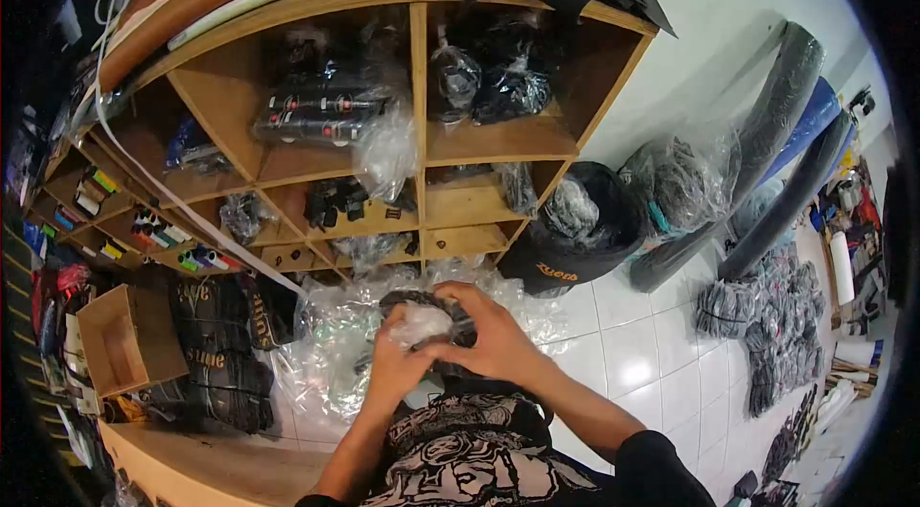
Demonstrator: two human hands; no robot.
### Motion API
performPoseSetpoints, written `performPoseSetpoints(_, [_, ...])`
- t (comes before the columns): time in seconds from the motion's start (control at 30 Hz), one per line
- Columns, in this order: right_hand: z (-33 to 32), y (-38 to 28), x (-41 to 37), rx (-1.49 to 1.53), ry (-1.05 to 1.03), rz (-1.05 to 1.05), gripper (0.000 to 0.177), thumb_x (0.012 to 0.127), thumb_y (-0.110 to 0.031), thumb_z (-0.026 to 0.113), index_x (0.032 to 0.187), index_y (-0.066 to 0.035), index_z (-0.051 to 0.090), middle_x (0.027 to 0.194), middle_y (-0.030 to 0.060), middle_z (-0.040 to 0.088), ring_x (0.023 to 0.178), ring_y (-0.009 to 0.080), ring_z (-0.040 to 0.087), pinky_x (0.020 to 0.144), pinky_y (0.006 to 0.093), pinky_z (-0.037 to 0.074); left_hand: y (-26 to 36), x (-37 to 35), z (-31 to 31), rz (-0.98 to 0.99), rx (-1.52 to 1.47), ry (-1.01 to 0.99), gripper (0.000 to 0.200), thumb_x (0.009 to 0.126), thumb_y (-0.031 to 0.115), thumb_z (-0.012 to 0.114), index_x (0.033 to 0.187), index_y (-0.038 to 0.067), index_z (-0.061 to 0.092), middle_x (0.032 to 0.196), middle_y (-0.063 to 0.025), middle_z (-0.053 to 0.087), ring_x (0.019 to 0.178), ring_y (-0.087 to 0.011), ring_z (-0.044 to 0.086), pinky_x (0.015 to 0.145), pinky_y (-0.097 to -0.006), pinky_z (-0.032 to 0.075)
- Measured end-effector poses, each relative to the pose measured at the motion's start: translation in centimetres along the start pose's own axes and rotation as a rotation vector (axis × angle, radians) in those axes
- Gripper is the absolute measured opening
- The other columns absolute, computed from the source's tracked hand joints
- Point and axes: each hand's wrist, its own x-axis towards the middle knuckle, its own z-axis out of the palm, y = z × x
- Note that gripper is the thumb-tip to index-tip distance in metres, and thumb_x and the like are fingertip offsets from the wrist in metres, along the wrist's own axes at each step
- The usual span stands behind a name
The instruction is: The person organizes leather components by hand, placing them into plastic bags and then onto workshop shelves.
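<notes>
Between my two hands is a crumpled clear plastic bag (422,323) with something dark around or inside it; I cannot make out what the dark part is. My left hand (398,363) closes on the bag's near left side. From the right, my right hand (491,334) curves around it, thumb near the left hand and index finger over the top. Below and around both hands lies a heap of clear plastic bags (321,354), in front of the wooden shelf.
A wooden shelf unit (419,104) holds plastic-wrapped goods and thread spools. At left stand an open wooden box (129,339) and stacked black bags (218,354). A black bin (585,239), long wrapped rolls (776,114) and tied dark bundles (762,315) are at right on white tiles.
</notes>
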Motion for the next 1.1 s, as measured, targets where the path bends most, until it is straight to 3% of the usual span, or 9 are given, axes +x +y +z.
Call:
performPoseSetpoints(0.07, [-3.3, 0.0, 0.3, 0.036, -0.118, 0.098, 0.073, 0.070, -0.028, 0.078, 0.129, -0.001, 0.042, 0.128, 0.0200, 0.049, 0.122, 0.0356, 0.047, 0.100, 0.0395, 0.039, 2.1, 2.4, 0.6, -0.283, -0.552, 0.213, 0.021, 0.073, 0.008, 0.073, 0.091, 0.001, 0.068, 0.090, -0.0118, 0.065, 0.082, -0.0255, 0.063, 0.075, -0.0319, 0.049])
performPoseSetpoints(0.37, [-16.6, 4.7, 8.6, -0.083, 0.261, 0.155, 0.041, 0.072, -0.018, 0.074, 0.105, 0.003, 0.062, 0.096, 0.0172, 0.067, 0.091, 0.0251, 0.064, 0.081, 0.0330, 0.048, 8.2, 11.6, 0.4, 0.218, 0.225, 0.374, 0.043, 0.079, 0.012, 0.069, 0.117, -0.003, 0.057, 0.115, -0.0192, 0.058, 0.106, -0.0324, 0.057, 0.091, -0.0358, 0.044])
performPoseSetpoints(0.53, [-21.0, 7.1, 21.6, 0.109, 0.527, 0.128, 0.042, 0.073, -0.021, 0.074, 0.104, 0.004, 0.063, 0.095, 0.0155, 0.067, 0.085, 0.0214, 0.062, 0.080, 0.0330, 0.046, 2.8, 7.2, -1.1, -0.122, 0.162, 0.426, 0.035, 0.082, 0.007, 0.061, 0.115, -0.003, 0.058, 0.116, -0.0202, 0.059, 0.107, -0.0321, 0.058, 0.092, -0.0356, 0.043])
performPoseSetpoints(0.67, [-17.9, 8.3, 33.5, 0.328, 0.652, -0.113, 0.055, 0.081, -0.023, 0.069, 0.128, -0.002, 0.049, 0.125, 0.0085, 0.054, 0.114, 0.0210, 0.049, 0.086, 0.0316, 0.044, 1.2, 4.5, -0.3, -0.256, 0.189, 0.491, 0.032, 0.082, 0.005, 0.057, 0.113, -0.001, 0.059, 0.113, -0.0191, 0.061, 0.105, -0.0313, 0.059, 0.090, -0.0364, 0.045])
performPoseSetpoints(0.77, [-17.8, 15.6, 42.0, 0.215, 0.513, -0.295, 0.032, 0.083, -0.016, 0.065, 0.110, 0.000, 0.057, 0.117, 0.0093, 0.059, 0.107, 0.0239, 0.054, 0.090, 0.0338, 0.041, 0.8, 2.8, -0.4, -0.368, 0.174, 0.531, 0.031, 0.083, 0.004, 0.055, 0.114, -0.002, 0.059, 0.111, -0.0182, 0.062, 0.103, -0.0294, 0.059, 0.086, -0.0342, 0.047])
performPoseSetpoints(0.87, [-18.2, 17.2, 41.7, -0.440, 0.656, -0.507, 0.027, 0.086, -0.017, 0.061, 0.107, 0.000, 0.058, 0.112, 0.0112, 0.059, 0.105, 0.0230, 0.054, 0.090, 0.0347, 0.042, 0.5, 0.2, -1.1, -0.417, 0.127, 0.621, 0.030, 0.084, 0.003, 0.054, 0.114, -0.002, 0.059, 0.111, -0.0171, 0.062, 0.102, -0.0268, 0.060, 0.086, -0.0336, 0.048])
performPoseSetpoints(0.93, [-17.5, 12.3, 36.8, 0.277, 0.492, -0.079, 0.056, 0.083, -0.024, 0.066, 0.131, -0.003, 0.046, 0.119, 0.0064, 0.058, 0.107, 0.0213, 0.054, 0.083, 0.0330, 0.046, -1.0, -2.2, -1.6, -0.470, 0.087, 0.696, 0.029, 0.085, 0.003, 0.053, 0.113, -0.003, 0.059, 0.109, -0.0161, 0.063, 0.101, -0.0245, 0.060, 0.085, -0.0326, 0.048])
performPoseSetpoints(1.0, [-18.3, 15.1, 35.5, 0.029, 0.504, 0.216, 0.054, 0.083, -0.022, 0.067, 0.127, 0.002, 0.048, 0.108, 0.0086, 0.062, 0.093, 0.0178, 0.059, 0.076, 0.0294, 0.047, -2.2, -4.9, -2.2, -0.513, 0.076, 0.778, 0.028, 0.085, 0.002, 0.053, 0.112, -0.003, 0.059, 0.106, -0.0158, 0.064, 0.099, -0.0239, 0.061, 0.084, -0.0316, 0.048])
performPoseSetpoints(1.1, [-14.8, 12.8, 27.9, 0.507, 0.600, -0.071, 0.043, 0.089, -0.014, 0.061, 0.124, 0.008, 0.049, 0.111, 0.0147, 0.061, 0.100, 0.0193, 0.060, 0.086, 0.0281, 0.048, -2.4, -8.0, -3.1, -0.555, 0.147, 0.861, 0.028, 0.079, -0.003, 0.056, 0.106, -0.001, 0.062, 0.100, -0.0144, 0.063, 0.087, -0.0219, 0.063, 0.076, -0.0287, 0.050])
